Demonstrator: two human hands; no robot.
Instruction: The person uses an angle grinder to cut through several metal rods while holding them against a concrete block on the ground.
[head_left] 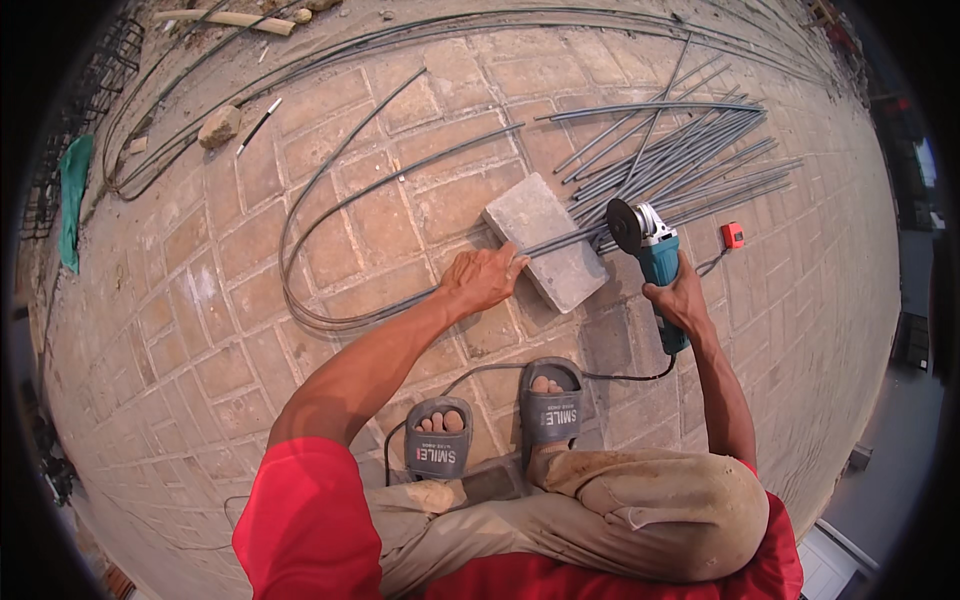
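My left hand [483, 276] is closed around long steel rods [555, 243], which lie across a grey concrete block [550, 225]. From there the rods run back to the left and bend round in a loop [290, 240]. My right hand [680, 297] grips a teal angle grinder [657, 262] by its body. The grinder's dark disc [626, 226] is close to the rod ends, just right of the block; whether it touches them I cannot tell. A heap of cut rods [680, 150] lies beyond the block.
A red tape measure [732, 235] lies right of the grinder. The grinder's black cord [625, 377] passes by my sandals [438, 455]. More long rods [400, 38] curve across the far side. A stone [220, 127], a black-and-white stick [259, 126] and green cloth [73, 200] are at the left.
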